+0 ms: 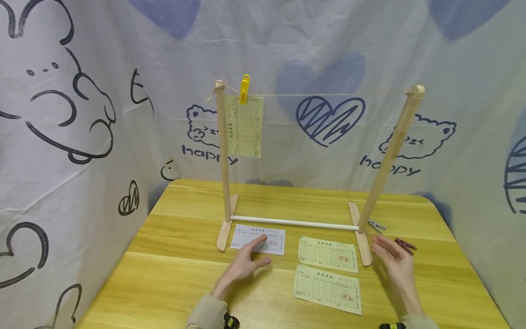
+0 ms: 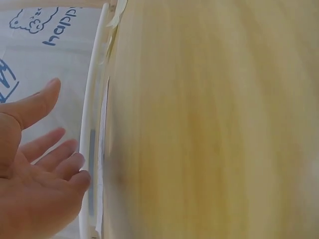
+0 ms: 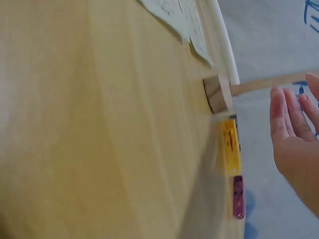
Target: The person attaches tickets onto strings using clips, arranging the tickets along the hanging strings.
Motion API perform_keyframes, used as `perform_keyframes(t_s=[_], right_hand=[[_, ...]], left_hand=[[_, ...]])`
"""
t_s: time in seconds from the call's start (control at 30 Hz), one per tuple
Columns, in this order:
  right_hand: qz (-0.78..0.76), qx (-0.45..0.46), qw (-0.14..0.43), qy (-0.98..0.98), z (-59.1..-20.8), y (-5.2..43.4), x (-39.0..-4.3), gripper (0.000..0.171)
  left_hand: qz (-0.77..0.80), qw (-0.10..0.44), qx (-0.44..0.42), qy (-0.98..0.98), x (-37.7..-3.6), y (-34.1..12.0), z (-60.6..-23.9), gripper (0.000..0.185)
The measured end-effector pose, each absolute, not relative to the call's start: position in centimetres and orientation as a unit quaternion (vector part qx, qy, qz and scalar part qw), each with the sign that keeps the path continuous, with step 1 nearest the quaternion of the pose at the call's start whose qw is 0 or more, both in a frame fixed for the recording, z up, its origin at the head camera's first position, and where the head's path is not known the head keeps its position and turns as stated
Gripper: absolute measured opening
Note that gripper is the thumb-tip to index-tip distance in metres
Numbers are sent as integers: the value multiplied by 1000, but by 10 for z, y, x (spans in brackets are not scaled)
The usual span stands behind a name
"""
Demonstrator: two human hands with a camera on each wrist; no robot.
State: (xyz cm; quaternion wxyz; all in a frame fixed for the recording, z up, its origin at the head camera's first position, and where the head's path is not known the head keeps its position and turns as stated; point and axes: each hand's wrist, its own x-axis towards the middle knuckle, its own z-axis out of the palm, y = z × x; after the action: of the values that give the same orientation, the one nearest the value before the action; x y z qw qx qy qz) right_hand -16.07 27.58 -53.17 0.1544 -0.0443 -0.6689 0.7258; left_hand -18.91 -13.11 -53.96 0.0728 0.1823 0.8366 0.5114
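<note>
Above the lower edge of a white printed slip [image 1: 242, 237], my left hand [image 1: 245, 264] is held with its fingers loosely extended and thumb apart, gripping nothing. My right hand [image 1: 396, 265] hovers beside the right foot of a wooden stand, fingers gently bent and holding nothing. Near it lie a maroon clothespin [image 1: 406, 246] and a grey-blue clothespin [image 1: 376, 225]. A yellow clothespin [image 3: 232, 147] shows on the table in the right wrist view; the hand hides it from the head view. Two pale green printed slips [image 1: 324, 253] lie between my hands, one below the other.
Between the stand's wooden posts [image 1: 223, 151] runs a string [image 1: 312, 95]. A yellow clothespin [image 1: 244, 89] fastens a green slip [image 1: 246, 128] to its left end. A white rod [image 1: 296, 223] joins the posts low down. Patterned curtain [image 1: 267, 45] surrounds the wooden table [image 1: 164, 265].
</note>
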Motion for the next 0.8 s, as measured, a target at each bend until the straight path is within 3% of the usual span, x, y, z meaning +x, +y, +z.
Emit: perform_keyframes(t_s=[0.27,0.53,0.8], right_hand=[[767,-93,113,-625,-536,286,-157,32],[779,-149,188,-579,-547,296,-156,36],[725,-249,182,-616,-551,308,-156,36]], left_hand=[[582,92,174,789,-198,-130,-544,66],[629,117,163,751,-205,-133,-552,66],[612,122,147,767,-206,-129,-551,69]])
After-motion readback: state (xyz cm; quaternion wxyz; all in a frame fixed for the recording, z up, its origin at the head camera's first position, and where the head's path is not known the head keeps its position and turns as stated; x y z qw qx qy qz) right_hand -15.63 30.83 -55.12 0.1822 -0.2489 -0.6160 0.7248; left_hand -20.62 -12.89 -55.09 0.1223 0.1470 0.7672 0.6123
